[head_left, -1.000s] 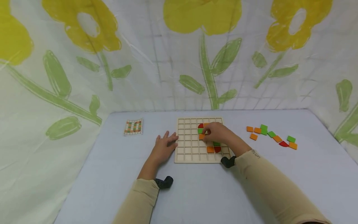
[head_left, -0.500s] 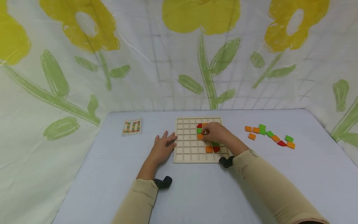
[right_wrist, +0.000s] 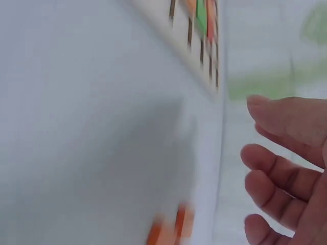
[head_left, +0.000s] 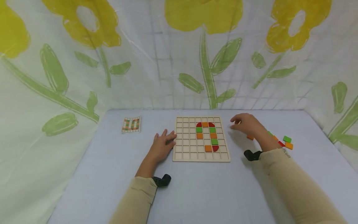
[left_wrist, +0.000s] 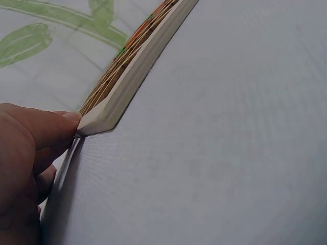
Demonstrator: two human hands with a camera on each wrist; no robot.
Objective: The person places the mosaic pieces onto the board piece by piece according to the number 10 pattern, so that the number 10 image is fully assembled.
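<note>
A wooden grid board lies on the table, with red, green and orange tiles in some of its cells. My left hand rests at the board's left edge, fingers spread. In the left wrist view, its fingertips touch the board's corner. To the right of the board my right hand hovers above the table. Its fingers are loosely bent and apart, holding nothing, as the right wrist view shows. Under and behind that hand are loose tiles, among them an orange tile; some are hidden by the hand and forearm.
A small pattern card with a coloured grid lies at the table's back left. Loose green and orange tiles lie on the right. A white curtain with painted yellow flowers hangs behind the table.
My right hand has lifted off the board and moved right, toward the loose tiles. An arch of tiles on the board is now uncovered. The left hand has stayed at the board's edge.
</note>
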